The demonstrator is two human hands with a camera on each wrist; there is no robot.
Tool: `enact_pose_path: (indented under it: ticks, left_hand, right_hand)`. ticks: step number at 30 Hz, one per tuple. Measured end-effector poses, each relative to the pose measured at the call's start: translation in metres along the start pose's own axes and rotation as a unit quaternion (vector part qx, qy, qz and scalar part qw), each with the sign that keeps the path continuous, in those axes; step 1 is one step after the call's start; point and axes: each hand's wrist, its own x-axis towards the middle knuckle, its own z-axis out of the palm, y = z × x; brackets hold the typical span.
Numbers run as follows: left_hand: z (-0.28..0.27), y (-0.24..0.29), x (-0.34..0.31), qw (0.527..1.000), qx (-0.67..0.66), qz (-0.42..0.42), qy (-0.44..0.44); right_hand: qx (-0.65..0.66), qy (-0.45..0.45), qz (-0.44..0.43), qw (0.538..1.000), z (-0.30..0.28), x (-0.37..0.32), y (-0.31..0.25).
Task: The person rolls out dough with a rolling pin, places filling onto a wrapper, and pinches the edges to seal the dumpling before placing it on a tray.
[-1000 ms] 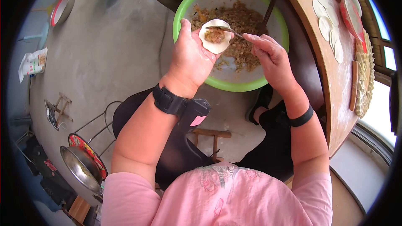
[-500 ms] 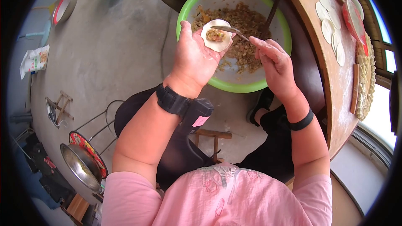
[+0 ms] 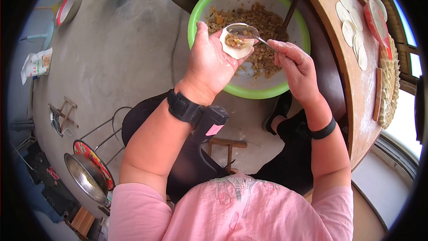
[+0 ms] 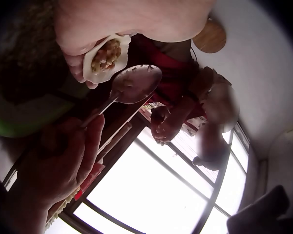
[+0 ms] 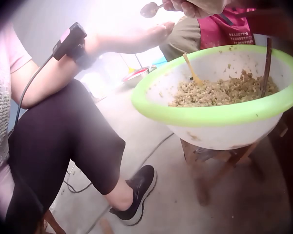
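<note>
Dough wrapper (image 3: 237,50) lies cupped in the left hand (image 3: 209,64), fingers curled beneath it, held above the green bowl (image 3: 249,93). The right hand (image 3: 298,69) pinches the spoon (image 3: 243,30) by its handle. In the last half second the spoon has turned and lifted off the mince (image 3: 234,41), and it appears nearly empty. Judgement: the load is deposited in the wrapper.

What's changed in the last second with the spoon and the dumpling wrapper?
The spoon in the right hand has turned and come off the filling. Its bowl now shows broadside at the far edge of the dumpling wrapper, and the left wrist view shows it clear of the wrapper. The left hand cups the wrapper slightly more. Both grips and the green bowl stayed as they were.
</note>
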Motion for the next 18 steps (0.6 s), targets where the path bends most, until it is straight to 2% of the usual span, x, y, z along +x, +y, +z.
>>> enact_pose_path:
  ticks: [2, 5, 8, 10, 11, 12, 15, 16, 18]
  left_hand:
    - [0.000, 0.000, -0.001, 1.000, 0.002, 0.000, -0.006]
    - [-0.002, 0.001, 0.000, 1.000, 0.008, 0.001, -0.010]
    - [-0.001, 0.001, 0.000, 0.999, 0.014, 0.032, 0.028]
    - [0.000, 0.000, 0.002, 0.995, 0.015, 0.069, 0.068]
    - [-0.001, 0.000, 0.003, 0.996, 0.011, 0.067, 0.062]
    - [-0.002, 0.001, 0.003, 0.996, 0.007, 0.065, 0.056]
    - [0.003, 0.001, 0.000, 0.998, -0.004, 0.050, 0.029]
    - [0.006, 0.001, -0.001, 0.999, -0.007, 0.045, 0.020]
    - [0.009, 0.001, -0.002, 0.999, -0.025, 0.035, 0.006]
  right_hand:
    - [-0.007, -0.004, -0.003, 1.000, -0.001, 0.000, -0.003]
    - [0.039, 0.003, 0.044, 0.998, -0.002, -0.003, 0.007]
    - [0.021, 0.114, -0.036, 0.993, -0.011, 0.003, 0.013]
    - [-0.202, 0.080, -0.003, 0.976, -0.016, 0.007, 0.013]
    - [-0.310, 0.062, 0.014, 0.949, -0.018, 0.009, 0.013]
    - [-0.456, -0.004, 0.050, 0.889, -0.017, 0.010, 0.021]
    - [-0.565, -0.082, 0.022, 0.821, -0.007, -0.004, 0.086]
    - [-0.571, -0.093, 0.027, 0.816, -0.003, -0.004, 0.089]
    - [-0.522, -0.033, -0.038, 0.851, -0.003, 0.003, 0.078]
